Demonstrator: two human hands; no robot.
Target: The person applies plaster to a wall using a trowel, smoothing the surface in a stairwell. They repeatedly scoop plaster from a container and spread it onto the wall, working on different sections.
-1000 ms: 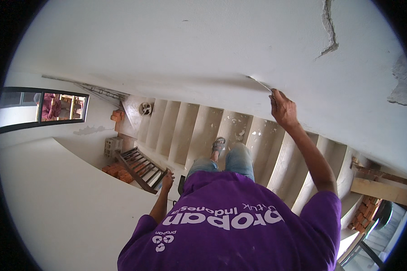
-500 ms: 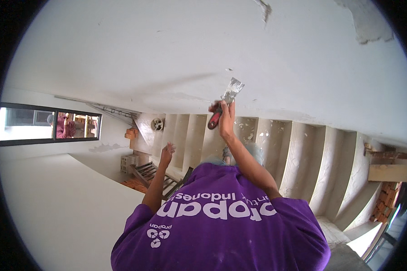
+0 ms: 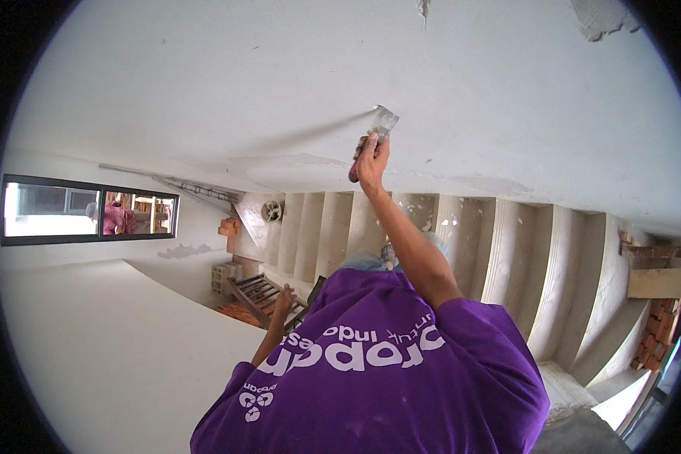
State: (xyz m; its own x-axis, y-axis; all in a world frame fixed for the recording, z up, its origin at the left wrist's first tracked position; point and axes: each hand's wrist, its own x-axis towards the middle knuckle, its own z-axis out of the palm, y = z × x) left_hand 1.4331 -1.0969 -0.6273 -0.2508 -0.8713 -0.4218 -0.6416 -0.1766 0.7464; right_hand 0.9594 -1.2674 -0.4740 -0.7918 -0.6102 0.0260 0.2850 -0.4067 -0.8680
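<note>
My right hand [image 3: 371,163] is closed round the dark red handle of a putty knife [image 3: 384,121]. Its smeared metal blade meets the white wall [image 3: 204,83], right by a small chipped spot [image 3: 377,107]. A long shadow runs leftward from the blade across the wall. Lower down on the left, my left hand [image 3: 284,299] hangs in the air near my body, with nothing visible in it. Its fingers look loosely apart, though they are small in the picture.
Paint-spotted concrete stairs [image 3: 412,216] run beneath me. A dark slatted rack [image 3: 261,295], grey blocks [image 3: 223,276] and orange bricks [image 3: 229,226] stand at lower left. Through the window [image 3: 91,210] a person in a red top [image 3: 119,217] shows. A wooden board [image 3: 658,283] lies at far right.
My right hand has moved the putty knife up and slightly left, bringing its blade to the chipped spot. My left hand has dropped lower, closer to my body.
</note>
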